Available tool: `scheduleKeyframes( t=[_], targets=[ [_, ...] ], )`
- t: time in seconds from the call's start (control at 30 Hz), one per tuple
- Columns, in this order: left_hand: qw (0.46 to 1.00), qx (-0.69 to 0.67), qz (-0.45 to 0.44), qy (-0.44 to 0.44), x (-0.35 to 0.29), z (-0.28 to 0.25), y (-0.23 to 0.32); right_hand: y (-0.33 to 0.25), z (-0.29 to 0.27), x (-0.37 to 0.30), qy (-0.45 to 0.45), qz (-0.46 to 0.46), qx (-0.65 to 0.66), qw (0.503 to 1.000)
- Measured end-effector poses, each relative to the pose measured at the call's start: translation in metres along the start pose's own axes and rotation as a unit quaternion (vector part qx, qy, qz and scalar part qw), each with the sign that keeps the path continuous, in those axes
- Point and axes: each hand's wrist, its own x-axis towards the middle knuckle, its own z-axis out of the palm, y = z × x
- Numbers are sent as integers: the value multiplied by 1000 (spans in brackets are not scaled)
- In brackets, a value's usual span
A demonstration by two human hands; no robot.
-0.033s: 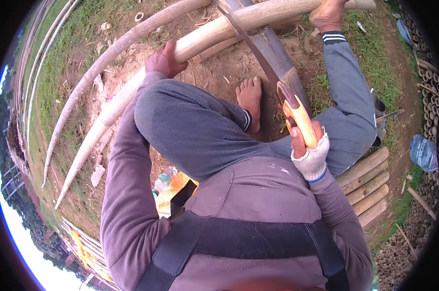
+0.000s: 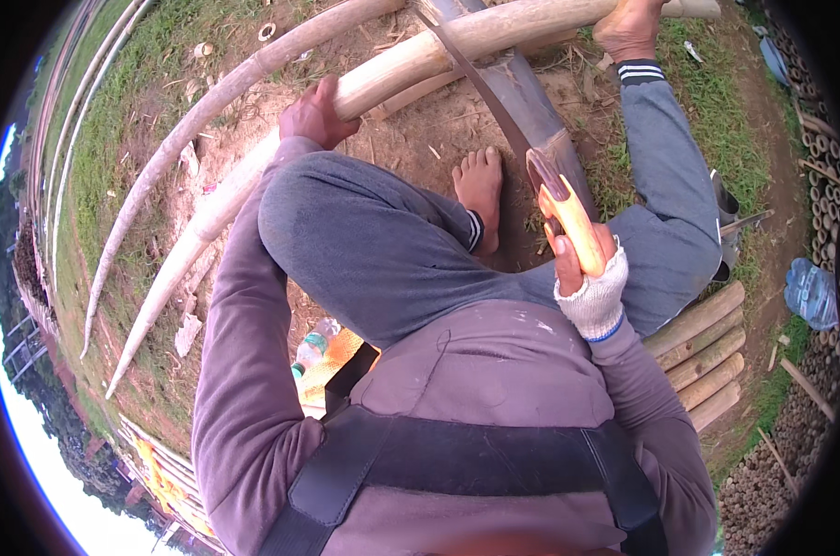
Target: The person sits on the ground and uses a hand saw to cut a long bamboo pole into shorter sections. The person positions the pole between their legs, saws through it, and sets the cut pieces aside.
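With my left hand (image 2: pixel 316 117) clasped round the bamboo pole (image 2: pixel 397 72) and my right hand (image 2: pixel 589 278) wrapped on the saw handle (image 2: pixel 578 233), I should stroke straight, though the blade's (image 2: pixel 499 109) depth is unclear.

Between the left hand (image 2: pixel 314 119) and the planted bare foot (image 2: pixel 478 185), a gap opens over dirt (image 2: pixel 400 146), bounded by the pale pole (image 2: pixel 392 74) above and the bent knee (image 2: pixel 299 199) below. The saw blade (image 2: pixel 497 106) slants across the pole, barring passage along its top. Right of the saw handle (image 2: pixel 576 222), room runs over grass (image 2: pixel 607 153) to the outer shin (image 2: pixel 656 139). Clearance beneath the pole is hard to judge.
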Motion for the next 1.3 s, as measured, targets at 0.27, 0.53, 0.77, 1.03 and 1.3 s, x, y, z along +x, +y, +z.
scheduleKeyframes(
  t=[0.27, 0.53, 0.77, 1.03, 1.3],
  targets=[
    [999, -6, 29, 33, 9, -4, 6, 17, 89, 161, 57, 71, 5, 996],
    [1000, -4, -11, -2, 11, 5, 0, 15, 20, 7, 43, -12, 0, 999],
    [1000, -6, 27, 13, 15, -8, 6, 36, 97, 181, 62, 40, -34, 997],
    [1000, 11, -6, -15, 9, -1, 2, 12, 2, -9, 19, -12, -44, 999],
    [999, 1, 31, 24, 15, 3, 0, 30, 98, 167, 73, 47, -4, 996]
  ],
)
